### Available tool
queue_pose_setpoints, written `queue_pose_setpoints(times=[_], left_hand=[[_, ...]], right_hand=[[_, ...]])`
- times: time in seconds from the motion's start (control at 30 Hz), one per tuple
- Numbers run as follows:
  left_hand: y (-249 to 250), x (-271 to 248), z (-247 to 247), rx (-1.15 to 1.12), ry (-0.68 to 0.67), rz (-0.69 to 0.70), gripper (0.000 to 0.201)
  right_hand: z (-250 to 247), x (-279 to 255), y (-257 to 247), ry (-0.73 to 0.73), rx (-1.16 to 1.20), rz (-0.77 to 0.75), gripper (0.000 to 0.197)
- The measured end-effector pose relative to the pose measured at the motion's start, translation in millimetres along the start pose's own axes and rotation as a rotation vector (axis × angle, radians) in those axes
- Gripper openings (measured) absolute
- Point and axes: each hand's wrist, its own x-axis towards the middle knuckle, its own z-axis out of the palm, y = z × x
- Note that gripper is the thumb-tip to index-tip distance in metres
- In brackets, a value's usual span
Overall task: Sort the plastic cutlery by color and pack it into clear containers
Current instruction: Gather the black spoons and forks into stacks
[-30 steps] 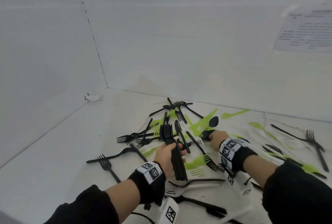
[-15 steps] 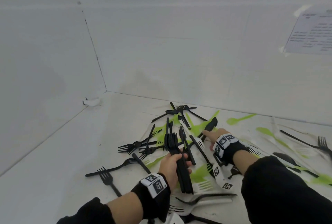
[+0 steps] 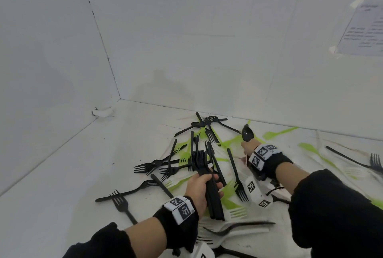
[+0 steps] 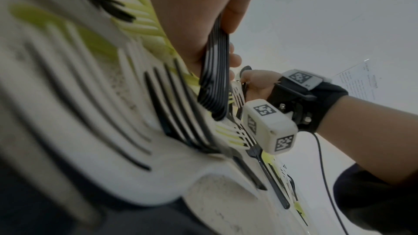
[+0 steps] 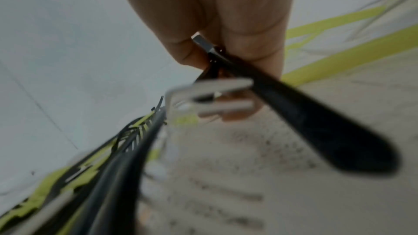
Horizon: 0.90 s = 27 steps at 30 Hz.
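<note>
My left hand [image 3: 202, 188] grips a stacked bundle of black forks [image 3: 209, 183], tines pointing away from me; the same black fork bundle [image 4: 214, 79] shows edge-on in the left wrist view. My right hand [image 3: 247, 147] pinches a black spoon [image 3: 247, 133] by its handle and holds it above the pile, bowl up. In the right wrist view the black spoon [image 5: 316, 119] runs out from my fingertips [image 5: 187, 51]. Black, green and white cutlery lies mixed in a heap [image 3: 207, 150] on the white table [image 3: 83, 175].
Loose black forks [image 3: 122, 204] lie left of the heap. Green cutlery [image 3: 279, 132] and more black forks [image 3: 375, 161] are scattered to the right. White walls close in the back and left. A printed sheet [image 3: 364, 28] hangs on the right wall.
My right hand has lifted the black spoon off the pile and raised it. The left hand keeps its grip on the fork bundle. The head view shifted slightly.
</note>
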Motion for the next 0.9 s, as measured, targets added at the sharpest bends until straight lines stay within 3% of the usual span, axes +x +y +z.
queue_pose_setpoints(times=[0.03, 0.2, 0.3, 0.43, 0.6, 0.77, 0.9], left_hand=[[-1.2, 0.0, 0.7, 0.007, 0.002, 0.001, 0.016], [-7.3, -5.2, 2.9, 0.010, -0.027, 0.003, 0.015], [-9.2, -8.1, 4.3, 0.017, -0.024, 0.029, 0.014], [-7.8, -9.5, 11.1, -0.027, -0.010, 0.076, 0.017], [-7.3, -9.5, 28.2, -0.089, -0.017, 0.129, 0.009], [-16.0, -21.0, 44.8, -0.078, -0.039, 0.154, 0.015], [-25.5, -25.9, 50.1, -0.057, 0.013, 0.180, 0.014]], right_hand=[[-5.0, -3.6, -0.7, -0.012, -0.014, 0.011, 0.018], [-31.0, -18.0, 4.6, -0.050, -0.275, -0.081, 0.022], [-39.9, -33.4, 13.5, 0.004, -0.154, -0.198, 0.008], [-35.5, -56.3, 19.9, 0.135, 0.054, -0.319, 0.011], [-8.1, -100.3, 20.9, 0.005, 0.203, -0.446, 0.026], [20.8, -110.1, 42.0, -0.062, 0.276, -0.414, 0.022], [7.3, -101.3, 54.8, 0.058, 0.150, -0.371, 0.012]])
